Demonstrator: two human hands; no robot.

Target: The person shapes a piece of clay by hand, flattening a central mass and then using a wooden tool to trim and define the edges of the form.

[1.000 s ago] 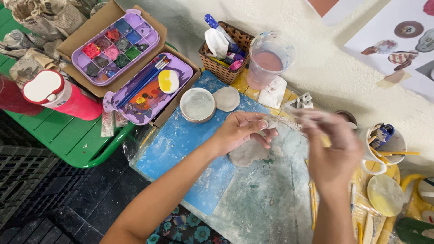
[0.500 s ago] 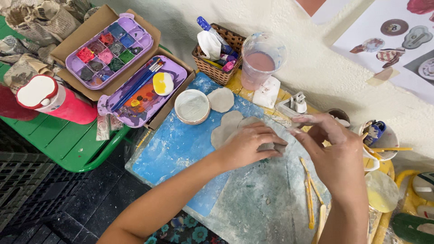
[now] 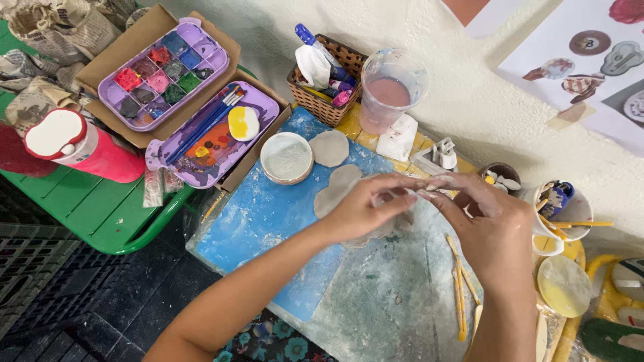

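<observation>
Blue work board (image 3: 268, 214) underneath, dusted grey (paint trays off to the side). Above it, left hand (image 3: 362, 208) and right hand (image 3: 486, 228) meeting fingertip to fingertip, pinched together on a small bit of clay (image 3: 410, 194). Flat clay pieces (image 3: 335, 188) just beneath.

Left hand (image 3: 365, 208) and right hand (image 3: 486, 228) meet fingertip to fingertip, apparently pinching.

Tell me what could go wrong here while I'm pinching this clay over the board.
The thin clay piece between your left hand and right hand might tear or drop onto the flat clay discs below. Your right arm is close to the wooden tools, so it could knock them off the board.
</observation>
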